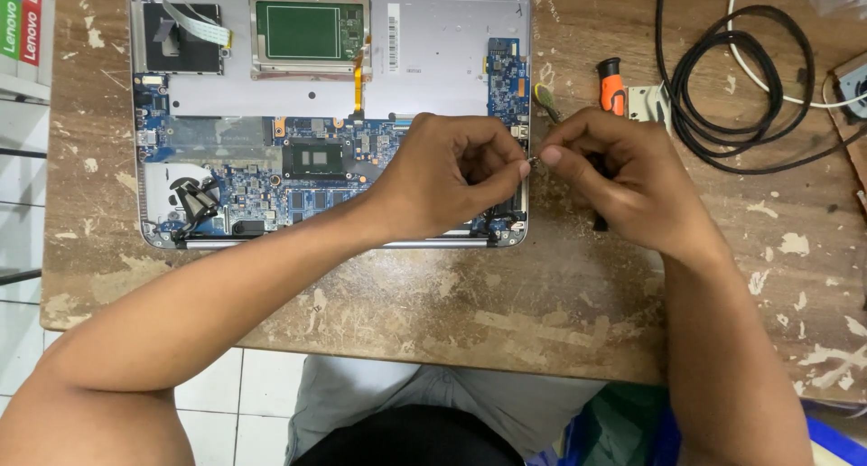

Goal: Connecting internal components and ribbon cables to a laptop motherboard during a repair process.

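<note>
An opened laptop point(433, 60) lies bottom-up on a worn wooden table point(560, 294), its blue circuit board point(316, 186) and a green-faced part point(302, 30) exposed. My left hand point(442, 181) hovers over the laptop's right edge with fingers pinched together. My right hand point(614, 181) sits just right of the laptop, thumb and forefinger pinched on a tiny metal piece, likely a screw point(533, 162), where both hands meet. A dark tool handle point(600, 222) shows under my right hand.
An orange-and-black handled tool point(612, 82) lies beside a small metal part point(648, 102) at the right. A coiled black cable point(722, 87) and a white cable point(768, 78) lie at the back right. Coloured boxes point(23, 19) stand at the far left edge.
</note>
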